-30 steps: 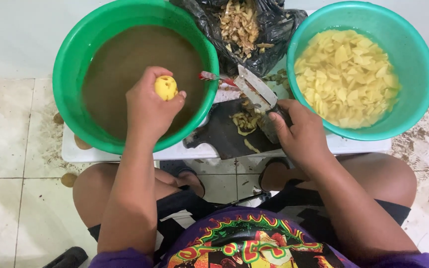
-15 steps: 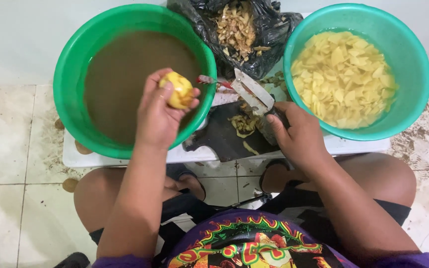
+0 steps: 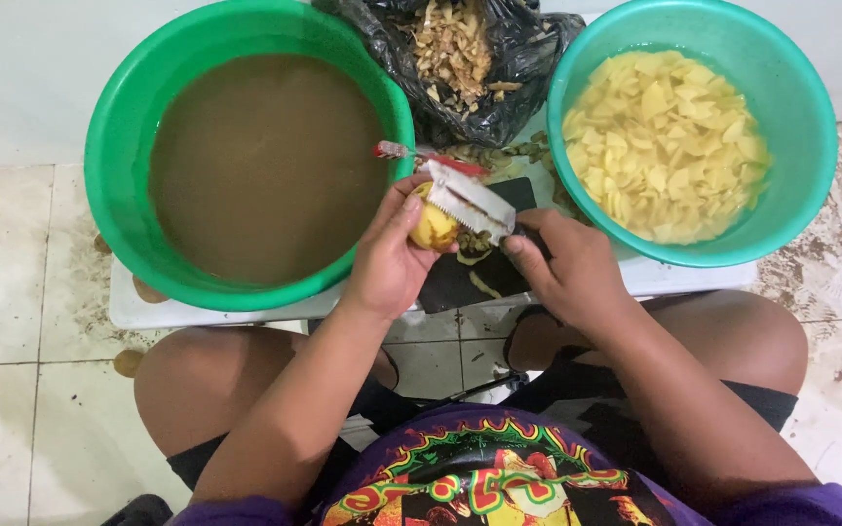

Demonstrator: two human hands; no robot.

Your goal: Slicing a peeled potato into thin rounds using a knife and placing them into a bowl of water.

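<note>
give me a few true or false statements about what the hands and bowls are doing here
1. The left hand holds a yellow potato. True.
2. The right hand holds a spoon. False: its grip is on a wavy-edged cutter, set against the potato.
3. The left green bowl holds murky brown water. True.
4. The right teal bowl is empty. False: it is full of pale yellow slices in water.
5. The black bag between the bowls holds peelings. True.
</note>
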